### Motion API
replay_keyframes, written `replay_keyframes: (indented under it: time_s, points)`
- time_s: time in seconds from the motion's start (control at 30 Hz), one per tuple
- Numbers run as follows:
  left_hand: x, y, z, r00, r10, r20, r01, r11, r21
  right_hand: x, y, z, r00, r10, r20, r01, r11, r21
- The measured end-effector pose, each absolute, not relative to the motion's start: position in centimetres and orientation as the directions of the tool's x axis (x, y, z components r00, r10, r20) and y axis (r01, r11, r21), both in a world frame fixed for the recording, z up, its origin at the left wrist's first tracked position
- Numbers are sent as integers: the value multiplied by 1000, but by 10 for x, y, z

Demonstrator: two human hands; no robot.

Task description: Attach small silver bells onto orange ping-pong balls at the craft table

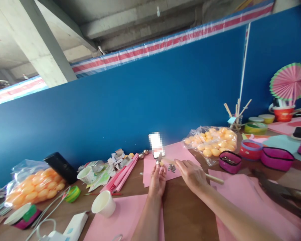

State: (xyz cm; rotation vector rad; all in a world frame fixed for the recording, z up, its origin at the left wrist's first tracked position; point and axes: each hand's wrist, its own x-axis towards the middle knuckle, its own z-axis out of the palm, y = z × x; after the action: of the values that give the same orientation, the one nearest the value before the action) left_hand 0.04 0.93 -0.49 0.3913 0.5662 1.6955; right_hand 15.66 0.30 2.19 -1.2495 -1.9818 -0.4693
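Note:
Near the middle of the table, my left hand (pixel 158 179) is raised palm up, its fingertips pinched on a small whitish thing too small to name. My right hand (pixel 192 172) is closed round a pale stick-like tool (pixel 214 178), whose handle sticks out to the right below the wrist. The tool's far end reaches left to my left fingertips, where its tip is blurred. Between the hands, a little cluster of silvery beads (pixel 172 168) lies on a pink sheet (pixel 179 152). Just behind my left fingertips stands a phone (pixel 156 144) with a bright screen.
Bags of orange balls (pixel 215 140) stand at right and left. A white paper cup (pixel 103 204) is left of my forearm, near a power strip (pixel 76 226). Purple containers (pixel 277 158) and dark-handled pliers (pixel 278 192) lie at right. A blue partition (pixel 140 93) rises behind.

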Motion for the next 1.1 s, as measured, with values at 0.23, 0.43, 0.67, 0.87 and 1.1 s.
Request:
replay_keyframes:
  time_s: [0.23,0.43,0.67,0.87,1.1]
  points:
    - [-1,9,-4,-214,976,-48,-803,-148,578,158,3,22,-259,616,744,882,465,-78]
    - [0,8,-3,-193,980,-46,-804,-132,580,156,3,21,-235,618,750,885,456,-98]
    - [1,6,-1,-169,985,-38,-802,-115,586,158,2,25,-221,605,765,886,452,-101]
    - [-1,7,-1,-162,986,-46,-805,-105,584,158,0,27,-229,597,769,882,461,-95]
    - [-1,6,-3,-155,987,-44,-809,-101,579,159,0,27,-256,613,748,876,475,-88]
